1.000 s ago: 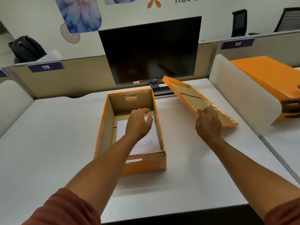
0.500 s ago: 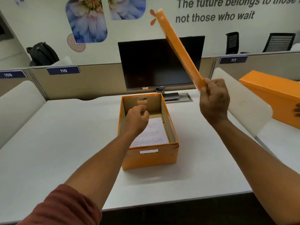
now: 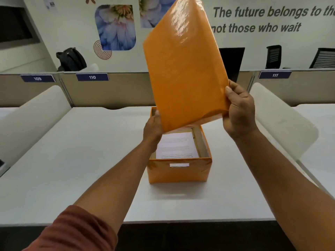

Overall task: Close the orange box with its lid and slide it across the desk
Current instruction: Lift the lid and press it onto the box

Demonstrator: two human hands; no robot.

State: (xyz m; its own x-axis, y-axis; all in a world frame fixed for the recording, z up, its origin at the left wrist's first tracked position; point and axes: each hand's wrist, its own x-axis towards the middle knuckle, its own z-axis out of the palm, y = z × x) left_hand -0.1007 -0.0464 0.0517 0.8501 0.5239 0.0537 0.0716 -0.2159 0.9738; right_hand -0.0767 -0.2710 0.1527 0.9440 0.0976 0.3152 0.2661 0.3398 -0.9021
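Note:
An open orange box (image 3: pixel 178 172) stands on the white desk (image 3: pixel 72 160) in front of me, with a printed sheet of paper (image 3: pixel 176 145) inside. The orange lid (image 3: pixel 184 64) is held up in the air above the box, tilted steeply with its glossy top facing me. My right hand (image 3: pixel 238 111) grips the lid's lower right corner. My left hand (image 3: pixel 153 126) holds the lid's lower left edge, just over the box's left wall. The lid hides the box's far end.
Low white dividers stand at the desk's left (image 3: pixel 32 113) and right (image 3: pixel 282 120) sides. A beige partition (image 3: pixel 117 91) runs along the back, with a dark monitor (image 3: pixel 231 62) mostly hidden behind the lid. A black bag (image 3: pixel 71 59) rests beyond the partition.
My right hand lifted the lid from the desk, swung it up and turned its top towards me. My left hand left the box and took the lid's lower left edge.

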